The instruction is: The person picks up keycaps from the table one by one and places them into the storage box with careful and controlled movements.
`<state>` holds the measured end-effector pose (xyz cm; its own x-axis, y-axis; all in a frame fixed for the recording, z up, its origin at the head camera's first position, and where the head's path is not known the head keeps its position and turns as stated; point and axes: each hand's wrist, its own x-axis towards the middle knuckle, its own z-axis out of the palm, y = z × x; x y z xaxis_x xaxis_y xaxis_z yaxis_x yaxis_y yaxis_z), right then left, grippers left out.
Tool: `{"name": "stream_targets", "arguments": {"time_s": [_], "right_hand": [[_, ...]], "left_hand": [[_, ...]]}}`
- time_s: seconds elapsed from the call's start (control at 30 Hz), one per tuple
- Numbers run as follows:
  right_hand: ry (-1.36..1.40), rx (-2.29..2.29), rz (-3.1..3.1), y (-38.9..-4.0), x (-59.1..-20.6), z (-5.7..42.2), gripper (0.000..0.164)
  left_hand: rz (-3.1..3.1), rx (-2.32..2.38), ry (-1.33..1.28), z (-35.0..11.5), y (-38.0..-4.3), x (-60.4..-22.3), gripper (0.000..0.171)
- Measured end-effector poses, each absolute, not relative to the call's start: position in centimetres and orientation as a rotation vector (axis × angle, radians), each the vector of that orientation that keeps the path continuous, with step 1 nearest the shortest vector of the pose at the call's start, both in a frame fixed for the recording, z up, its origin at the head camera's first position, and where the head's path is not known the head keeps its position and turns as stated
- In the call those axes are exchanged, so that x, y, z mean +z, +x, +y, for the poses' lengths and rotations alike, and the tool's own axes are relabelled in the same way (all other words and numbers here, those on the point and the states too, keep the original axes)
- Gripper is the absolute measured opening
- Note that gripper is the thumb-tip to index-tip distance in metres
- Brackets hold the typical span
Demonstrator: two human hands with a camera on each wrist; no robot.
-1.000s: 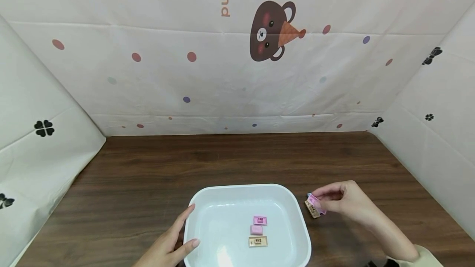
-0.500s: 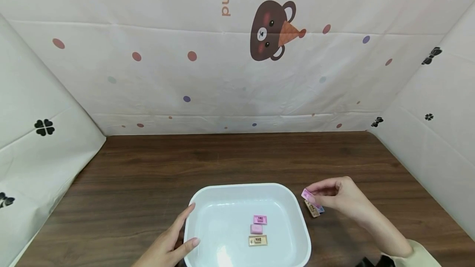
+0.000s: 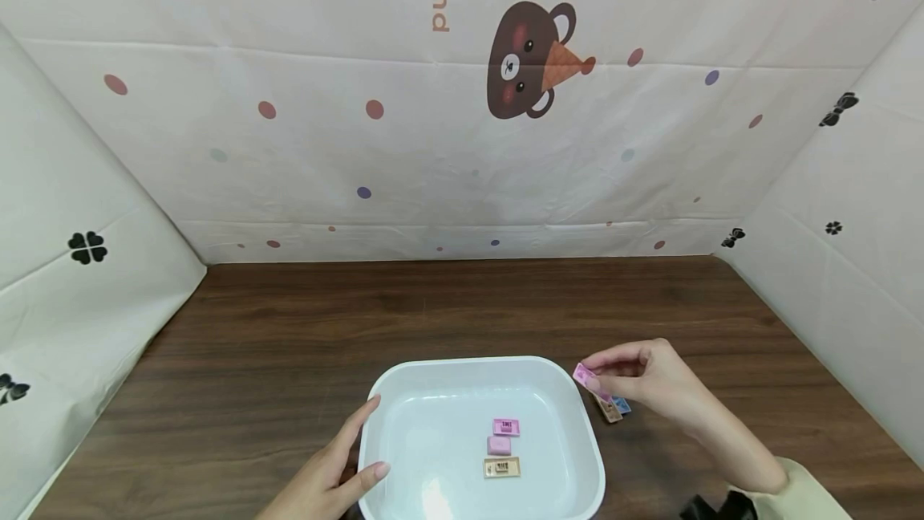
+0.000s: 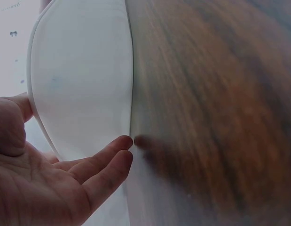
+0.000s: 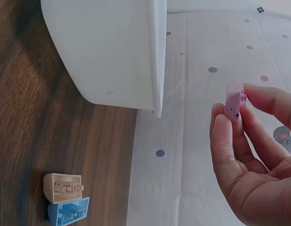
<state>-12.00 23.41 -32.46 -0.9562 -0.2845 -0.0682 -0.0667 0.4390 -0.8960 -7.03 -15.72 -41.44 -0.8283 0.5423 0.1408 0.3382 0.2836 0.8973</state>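
My right hand point(image 3: 653, 379) pinches a small pink block with raised lettering point(image 5: 233, 101) between thumb and fingertips, above the table just outside the tray's right rim. Below it on the table lie a tan block point(image 5: 64, 187) and a blue block point(image 5: 68, 211), side by side and touching. My left hand point(image 3: 328, 464) holds the left side of a white tray point(image 3: 404, 440), thumb over the rim and fingers along the outer wall. In the tray, a pink lettered piece point(image 3: 506, 427), a plain pink piece point(image 3: 499, 445) and a tan lettered piece point(image 3: 501, 467) form a column.
A dark wood-grain table point(image 3: 433, 303) runs back to a white sheet point(image 3: 325, 151) printed with dots and a bear. More white sheeting closes off the left and right sides.
My right hand has lifted the pink block off the tan and blue blocks and moved it left, toward the tray. The left hand and the tray stay in place.
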Motion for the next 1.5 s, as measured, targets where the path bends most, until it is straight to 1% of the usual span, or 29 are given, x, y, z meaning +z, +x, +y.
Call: {"name": "stream_targets", "arguments": {"time_s": [0.73, 1.27, 1.5], "right_hand": [[-0.406, -1.528, 2.420, -12.6, -33.0, 21.1, 0.027], [-0.482, -1.481, 2.390, -12.8, -33.6, 19.8, 0.024], [-0.546, -1.460, 2.368, -12.9, -34.3, 19.3, 0.021]], "left_hand": [[2.360, 1.565, 0.830, -15.7, -7.1, -41.3, 0.064], [2.293, 1.554, 0.742, -15.8, -7.1, -41.0, 0.065], [2.299, 1.554, 0.741, -15.8, -7.1, -41.0, 0.065]]}}
